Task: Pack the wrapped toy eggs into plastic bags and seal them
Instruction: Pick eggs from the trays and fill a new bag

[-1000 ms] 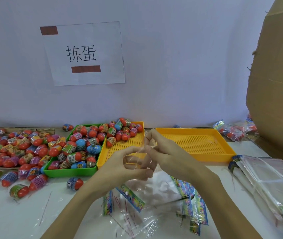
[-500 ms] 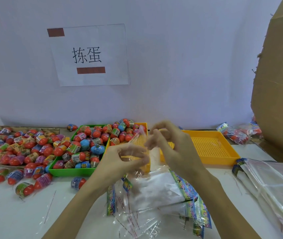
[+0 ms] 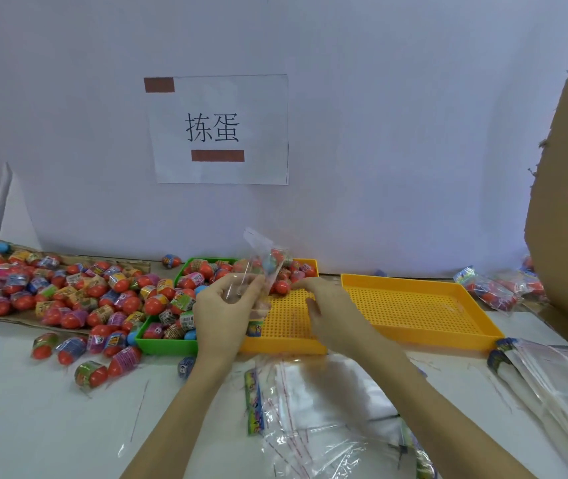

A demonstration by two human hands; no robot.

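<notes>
Left hand (image 3: pixel 224 305) pinches a clear plastic bag (image 3: pixel 258 267) upright at frame centre, over the egg-filled yellow tray (image 3: pixel 282 344), while the right hand (image 3: pixel 324 305) reaches with loosely spread fingers toward the wrapped eggs (image 3: pixel 282 285).

A white table (image 3: pixel 34 426) is loaded with a green tray (image 3: pixel 161 344), two yellow trays (image 3: pixel 417 337), loose wrapped eggs (image 3: pixel 91 375) at left, and plastic bags (image 3: pixel 327 409) near.

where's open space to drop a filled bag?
Freest: the empty perforated yellow tray on the right, and bare white tabletop near-left, below the loose wrapped toy eggs. Crowded: green tray full of eggs, and the near-centre pile of clear plastic bags.
</notes>
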